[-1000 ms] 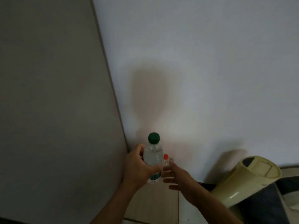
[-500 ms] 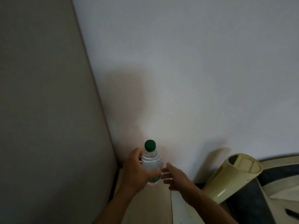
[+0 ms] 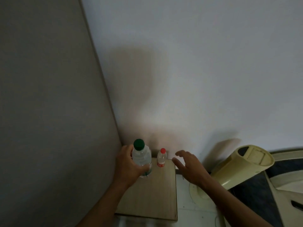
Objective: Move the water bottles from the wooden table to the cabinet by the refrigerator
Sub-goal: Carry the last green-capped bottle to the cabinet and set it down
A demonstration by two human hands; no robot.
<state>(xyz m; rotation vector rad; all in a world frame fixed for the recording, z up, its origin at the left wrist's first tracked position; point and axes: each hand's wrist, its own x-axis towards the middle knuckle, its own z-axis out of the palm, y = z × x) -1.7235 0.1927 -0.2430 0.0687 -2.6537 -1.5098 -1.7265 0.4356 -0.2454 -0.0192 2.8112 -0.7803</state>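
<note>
Setting the big bottle down on the wooden cabinet top.

From the head camera: the left hand (image 3: 129, 163) has its fingers wrapped round the big green-cap bottle (image 3: 141, 157), which stands upright at the back left of the cabinet top (image 3: 152, 194), close to the grey panel (image 3: 49, 95) on the left. I think the best way is to keep the bottle straight, feel its bottom sit flat on the wood, then let go slowly. The small red-cap bottle (image 3: 162, 157) stands just beside it by the white wall (image 3: 196, 63), so the big one should not bump it. The right hand (image 3: 188, 166) holds nothing, fingers spread, apart from the small bottle. A cream-coloured fan (image 3: 242, 166) leans to the right, off the wood, so it is not in the way.
</note>
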